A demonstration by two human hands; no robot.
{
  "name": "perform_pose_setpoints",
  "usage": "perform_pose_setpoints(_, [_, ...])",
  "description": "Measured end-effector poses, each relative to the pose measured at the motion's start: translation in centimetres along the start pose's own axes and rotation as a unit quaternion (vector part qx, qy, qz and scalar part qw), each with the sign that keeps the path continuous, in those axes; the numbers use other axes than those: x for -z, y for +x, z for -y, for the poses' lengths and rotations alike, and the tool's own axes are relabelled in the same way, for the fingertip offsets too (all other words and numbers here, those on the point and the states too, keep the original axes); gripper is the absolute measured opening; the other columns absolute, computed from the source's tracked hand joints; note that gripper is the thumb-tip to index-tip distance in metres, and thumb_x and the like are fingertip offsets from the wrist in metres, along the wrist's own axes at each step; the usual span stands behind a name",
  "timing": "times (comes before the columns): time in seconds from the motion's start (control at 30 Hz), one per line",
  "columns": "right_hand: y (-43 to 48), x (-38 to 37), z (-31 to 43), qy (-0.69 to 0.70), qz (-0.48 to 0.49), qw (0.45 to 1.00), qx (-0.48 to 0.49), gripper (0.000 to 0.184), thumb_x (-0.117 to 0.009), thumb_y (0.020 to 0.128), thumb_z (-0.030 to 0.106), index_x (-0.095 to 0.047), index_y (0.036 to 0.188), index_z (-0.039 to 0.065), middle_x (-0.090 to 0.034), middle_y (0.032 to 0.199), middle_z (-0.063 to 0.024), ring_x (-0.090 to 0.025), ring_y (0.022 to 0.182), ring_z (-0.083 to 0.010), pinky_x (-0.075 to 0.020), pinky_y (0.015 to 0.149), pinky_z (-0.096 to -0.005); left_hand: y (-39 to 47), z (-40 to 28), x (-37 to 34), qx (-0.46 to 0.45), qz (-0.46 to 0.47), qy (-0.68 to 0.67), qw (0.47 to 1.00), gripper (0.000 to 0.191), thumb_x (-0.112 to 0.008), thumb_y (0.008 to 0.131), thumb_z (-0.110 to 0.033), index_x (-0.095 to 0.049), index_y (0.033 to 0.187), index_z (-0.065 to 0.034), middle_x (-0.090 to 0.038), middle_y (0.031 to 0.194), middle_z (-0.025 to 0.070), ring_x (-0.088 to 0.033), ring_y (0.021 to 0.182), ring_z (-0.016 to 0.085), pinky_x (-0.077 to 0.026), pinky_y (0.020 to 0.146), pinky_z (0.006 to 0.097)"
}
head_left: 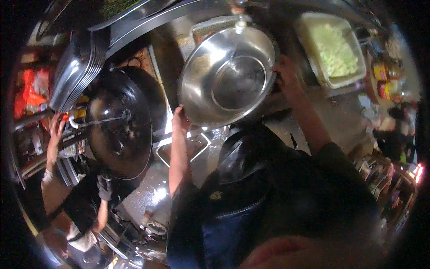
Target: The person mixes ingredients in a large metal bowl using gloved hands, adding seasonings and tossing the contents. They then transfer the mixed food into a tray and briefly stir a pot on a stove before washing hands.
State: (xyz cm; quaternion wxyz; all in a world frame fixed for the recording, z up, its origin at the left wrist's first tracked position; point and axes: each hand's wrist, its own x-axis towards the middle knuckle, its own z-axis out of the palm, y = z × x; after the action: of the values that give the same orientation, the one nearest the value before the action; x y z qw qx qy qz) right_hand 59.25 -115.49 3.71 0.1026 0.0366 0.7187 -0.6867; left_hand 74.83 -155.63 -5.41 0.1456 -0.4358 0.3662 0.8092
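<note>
Both of my hands are on a wide stainless steel basin in front of my body. My left hand grips its lower left rim. Across from it, my right hand holds the right rim, partly in shadow. The basin leans to one side, and its round base ring shows inside; whether it contains liquid I cannot tell. At its far rim is a tap-like metal fitting. Behind the basin, partly hidden by it, stands a perforated tray.
A large dark wok is at my left, beside a stack of metal pans. A co-worker stands there, one arm stretched toward the shelf. To the right sits a plastic tub of pale green shredded food. The floor looks wet.
</note>
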Motion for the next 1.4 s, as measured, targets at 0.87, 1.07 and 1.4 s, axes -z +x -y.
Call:
perform_pose_setpoints(0.87, [-2.1, 5.8, -9.9, -0.188, 0.135, 0.943, 0.24, 0.039, -0.065, 0.079, 0.041, -0.063, 0.09, 0.003, -0.06, 0.082, -0.0072, -0.057, 0.076, -0.0191, -0.0463, 0.065, -0.0333, -16.3, -2.7, -12.8, -0.46, -0.053, 0.162, 0.871, 0.044, -0.061, 0.083, -0.004, -0.053, 0.126, 0.0012, -0.063, 0.11, 0.0068, -0.059, 0.094, 0.016, -0.046, 0.085, 0.0284])
perform_pose_setpoints(1.07, [-3.7, 9.4, -12.6, 0.005, 0.177, 0.984, -0.012, 0.045, -0.058, 0.085, 0.045, -0.064, 0.097, 0.002, -0.062, 0.086, -0.0075, -0.058, 0.078, -0.0191, -0.0464, 0.069, -0.0357, -19.6, -1.4, -14.8, -0.452, -0.063, 0.147, 0.877, 0.045, -0.061, 0.081, -0.004, -0.054, 0.125, 0.002, -0.063, 0.111, 0.0083, -0.058, 0.097, 0.017, -0.044, 0.089, 0.0296])
perform_pose_setpoints(1.4, [0.6, -1.7, -11.9, 0.081, 0.1, 0.971, -0.201, 0.018, -0.06, 0.084, 0.025, -0.063, 0.1, 0.016, -0.06, 0.087, -0.0021, -0.058, 0.082, -0.0171, -0.0488, 0.065, -0.0299, -17.7, -5.5, -10.5, -0.528, -0.117, 0.25, 0.803, 0.053, -0.06, 0.082, -0.001, -0.046, 0.133, 0.0016, -0.062, 0.113, 0.0112, -0.059, 0.097, 0.018, -0.046, 0.087, 0.0298])
